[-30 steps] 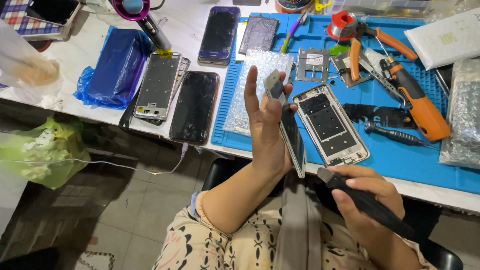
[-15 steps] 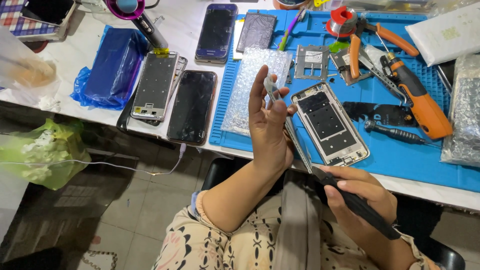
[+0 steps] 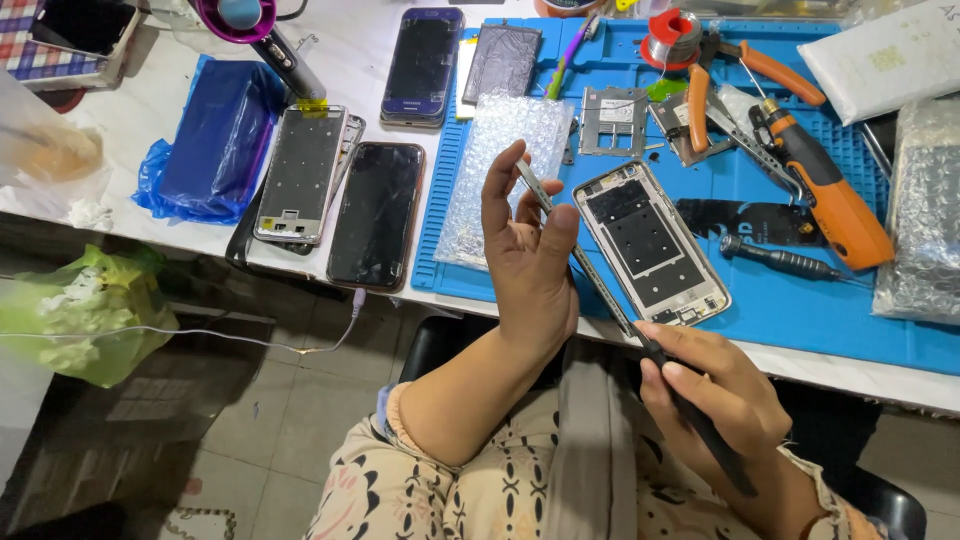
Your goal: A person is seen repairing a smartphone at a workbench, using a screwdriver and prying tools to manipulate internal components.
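My left hand (image 3: pixel 528 258) holds a thin phone panel (image 3: pixel 574 252) edge-on, raised above the front edge of the blue work mat (image 3: pixel 790 320). My right hand (image 3: pixel 715 398) grips a black pen-shaped tool (image 3: pixel 700 425) whose tip touches the panel's lower end. Just behind the panel, an opened phone frame (image 3: pixel 650 240) lies flat on the mat with its inside facing up.
A bubble-wrap sheet (image 3: pixel 505 160), an orange screwdriver (image 3: pixel 825 190), orange-handled pliers (image 3: pixel 745 65), a black screwdriver (image 3: pixel 785 262) and small metal parts lie on the mat. Left of it: a black phone (image 3: pixel 377 212), a silver phone frame (image 3: pixel 300 172), a blue plastic bag (image 3: pixel 212 140). A green bag (image 3: pixel 85 310) hangs below.
My left hand has turned the panel from showing its face to edge-on. My right hand brought the tool's tip up against the panel's lower end.
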